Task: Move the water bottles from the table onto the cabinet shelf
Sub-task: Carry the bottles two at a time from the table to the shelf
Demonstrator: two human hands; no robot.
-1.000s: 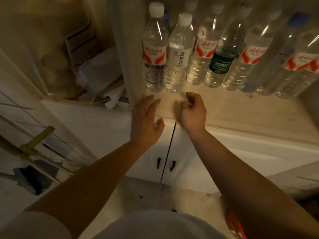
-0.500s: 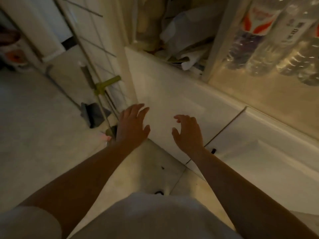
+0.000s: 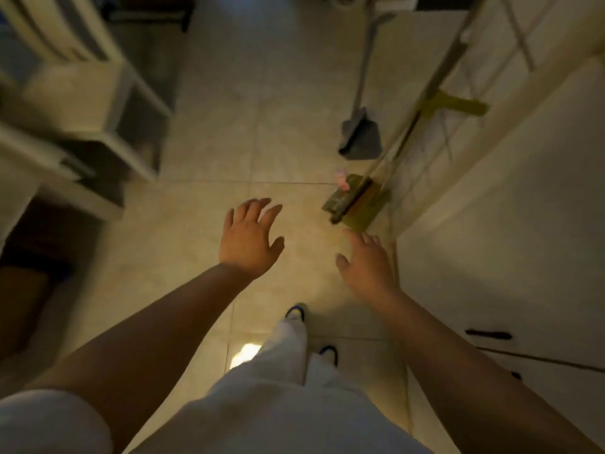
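Blurred white shelving unit [image 3: 108,103] at upper left. Centre frame, left hand [image 3: 250,239] and right hand [image 3: 368,268] hover empty over beige tiled floor [image 3: 209,152], fingers spread apart. White cabinet doors [image 3: 510,257] at right. Water bottles are out of view.

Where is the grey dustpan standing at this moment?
In the head view the grey dustpan stands on the tiled floor, upper right of centre, just left of the yellow-green mop leaning against the white cabinet.

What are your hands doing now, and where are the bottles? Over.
Left hand open, empty. Right hand open, empty, beside the white cabinet. No bottles in view. Green mop and grey dustpan stand on the floor ahead.
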